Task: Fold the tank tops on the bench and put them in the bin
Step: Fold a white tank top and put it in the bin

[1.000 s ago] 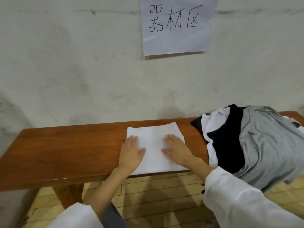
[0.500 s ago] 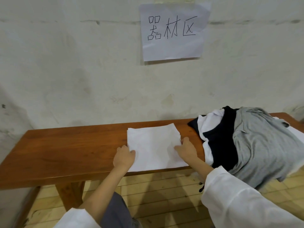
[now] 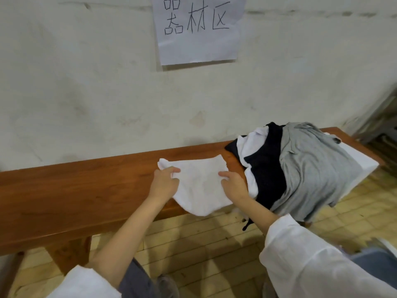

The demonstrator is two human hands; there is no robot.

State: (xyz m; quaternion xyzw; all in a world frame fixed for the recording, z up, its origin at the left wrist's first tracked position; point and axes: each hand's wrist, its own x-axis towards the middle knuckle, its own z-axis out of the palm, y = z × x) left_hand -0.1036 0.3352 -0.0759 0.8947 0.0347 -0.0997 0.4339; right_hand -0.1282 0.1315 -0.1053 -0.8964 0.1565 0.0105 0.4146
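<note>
A folded white tank top [image 3: 199,186] is raised off the wooden bench [image 3: 75,190], and its near edge sags over the bench's front. My left hand [image 3: 164,183] grips its left side. My right hand [image 3: 233,183] grips its right side. To the right lies a heap of unfolded tops: a grey one [image 3: 315,171] on top, a black one [image 3: 268,166] and a white one [image 3: 251,145] beneath. No bin is in view.
A plastered wall runs right behind the bench, with a paper sign [image 3: 197,29] taped to it. Tiled floor [image 3: 204,244] lies below the bench. A dark metal frame [image 3: 382,123] stands at the far right.
My hands went from pressing flat on the folded white top to gripping its two sides, and it has now come up off the bench. The view shifted left.
</note>
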